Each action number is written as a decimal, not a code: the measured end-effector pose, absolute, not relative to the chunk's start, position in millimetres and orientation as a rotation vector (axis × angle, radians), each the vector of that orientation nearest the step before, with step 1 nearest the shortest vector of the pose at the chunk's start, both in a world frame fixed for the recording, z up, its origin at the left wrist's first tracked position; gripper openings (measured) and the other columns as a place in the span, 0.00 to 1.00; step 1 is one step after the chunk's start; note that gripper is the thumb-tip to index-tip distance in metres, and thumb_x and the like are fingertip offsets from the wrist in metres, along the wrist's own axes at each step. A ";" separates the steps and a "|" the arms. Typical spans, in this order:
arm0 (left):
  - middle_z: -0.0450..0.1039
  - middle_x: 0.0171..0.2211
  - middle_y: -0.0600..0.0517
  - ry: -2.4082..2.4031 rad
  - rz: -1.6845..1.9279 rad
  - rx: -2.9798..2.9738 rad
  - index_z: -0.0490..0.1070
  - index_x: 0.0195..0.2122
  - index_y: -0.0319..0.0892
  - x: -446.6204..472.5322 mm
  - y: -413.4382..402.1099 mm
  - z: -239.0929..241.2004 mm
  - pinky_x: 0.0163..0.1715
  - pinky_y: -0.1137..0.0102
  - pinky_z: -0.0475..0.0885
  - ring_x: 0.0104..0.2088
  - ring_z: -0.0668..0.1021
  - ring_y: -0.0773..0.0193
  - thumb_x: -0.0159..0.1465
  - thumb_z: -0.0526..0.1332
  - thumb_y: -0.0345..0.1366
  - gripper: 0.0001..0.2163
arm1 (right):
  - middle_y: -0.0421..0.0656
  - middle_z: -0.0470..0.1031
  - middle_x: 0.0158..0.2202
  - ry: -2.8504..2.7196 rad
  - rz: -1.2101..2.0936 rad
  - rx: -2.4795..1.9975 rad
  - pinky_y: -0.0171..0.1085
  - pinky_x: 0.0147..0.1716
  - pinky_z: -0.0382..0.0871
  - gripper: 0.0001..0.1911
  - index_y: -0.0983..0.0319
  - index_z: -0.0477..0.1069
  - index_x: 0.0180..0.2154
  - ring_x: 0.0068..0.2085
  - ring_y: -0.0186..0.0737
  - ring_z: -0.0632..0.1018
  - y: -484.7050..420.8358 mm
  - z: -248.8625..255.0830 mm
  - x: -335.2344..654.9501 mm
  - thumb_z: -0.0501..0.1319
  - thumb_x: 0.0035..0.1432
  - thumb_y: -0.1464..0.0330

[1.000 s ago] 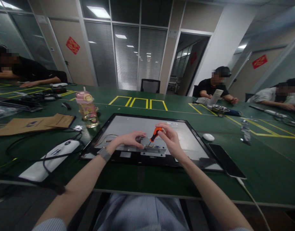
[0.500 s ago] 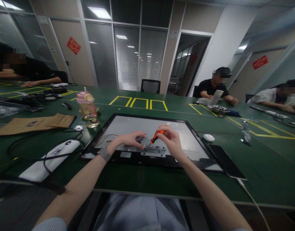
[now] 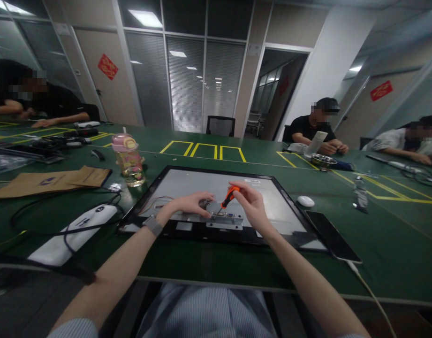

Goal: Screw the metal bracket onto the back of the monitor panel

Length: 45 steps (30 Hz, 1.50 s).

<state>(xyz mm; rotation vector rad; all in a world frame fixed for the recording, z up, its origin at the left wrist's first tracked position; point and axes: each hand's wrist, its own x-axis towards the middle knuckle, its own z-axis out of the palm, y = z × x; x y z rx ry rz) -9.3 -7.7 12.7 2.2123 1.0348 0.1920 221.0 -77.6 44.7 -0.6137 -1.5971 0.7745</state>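
A flat display panel (image 3: 187, 180) with a black frame lies on the table before me. On its near edge sits a metal bracket (image 3: 224, 224) with small parts along it. My right hand (image 3: 253, 204) is closed round an orange and black screwdriver (image 3: 230, 197), whose shaft slants down to the bracket's left part. Exactly where the tip meets it is too small to make out. My left hand (image 3: 193, 205) steadies the bracket's left end, thumb in front and fingers behind, beside a small dark part (image 3: 203, 203).
To the left are a pink-lidded bottle (image 3: 127, 159), brown paper envelopes (image 3: 54, 182), a white power bank-like device (image 3: 75, 232) and black cables. At right lie a phone (image 3: 331, 234) with a cable and a white case (image 3: 306, 201). Other people sit across the green table (image 3: 201, 267).
My right hand's fingers have shifted on the screwdriver handle, which has turned slightly; its tip stays at the bracket. My left hand has not moved. People across the table moved a little.
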 end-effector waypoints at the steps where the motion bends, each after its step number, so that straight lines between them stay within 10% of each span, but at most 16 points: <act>1: 0.53 0.67 0.49 1.042 0.187 2.211 0.64 0.59 0.50 -9.1 -8.2 13.4 0.66 0.53 0.46 0.68 0.51 0.48 0.51 0.69 0.52 0.35 | 0.43 0.76 0.40 -1.593 0.796 -0.612 0.42 0.46 0.71 0.12 0.54 0.73 0.47 0.43 0.40 0.77 -77.0 44.2 221.3 0.59 0.63 0.63; 10: 0.53 0.67 0.48 1.039 0.181 2.228 0.64 0.59 0.47 -8.8 -9.4 15.1 0.66 0.55 0.46 0.68 0.51 0.50 0.52 0.69 0.48 0.33 | 0.42 0.73 0.36 -1.573 0.749 -0.616 0.40 0.40 0.72 0.08 0.56 0.77 0.37 0.40 0.40 0.75 -73.4 43.7 221.3 0.64 0.57 0.61; 32: 0.56 0.66 0.50 0.998 0.202 2.249 0.64 0.58 0.50 -11.6 -1.8 5.9 0.66 0.52 0.44 0.68 0.51 0.48 0.51 0.69 0.53 0.35 | 0.46 0.76 0.49 -1.699 0.800 -0.577 0.50 0.53 0.70 0.16 0.54 0.68 0.54 0.50 0.43 0.77 -81.8 46.8 220.4 0.53 0.67 0.63; 41: 0.53 0.67 0.48 1.026 0.197 2.222 0.64 0.59 0.48 -9.3 -7.4 11.8 0.66 0.53 0.44 0.68 0.49 0.49 0.52 0.69 0.50 0.34 | 0.43 0.71 0.37 -1.706 0.394 -0.729 0.39 0.38 0.75 0.11 0.54 0.76 0.45 0.38 0.39 0.75 -81.1 46.1 220.7 0.63 0.59 0.66; 45: 0.53 0.67 0.47 1.038 0.189 2.244 0.63 0.59 0.47 -8.6 -7.8 12.8 0.66 0.54 0.45 0.68 0.52 0.49 0.51 0.69 0.51 0.35 | 0.46 0.71 0.48 -1.719 0.566 -0.637 0.43 0.44 0.74 0.17 0.52 0.69 0.55 0.43 0.39 0.77 -82.1 46.0 220.3 0.54 0.65 0.67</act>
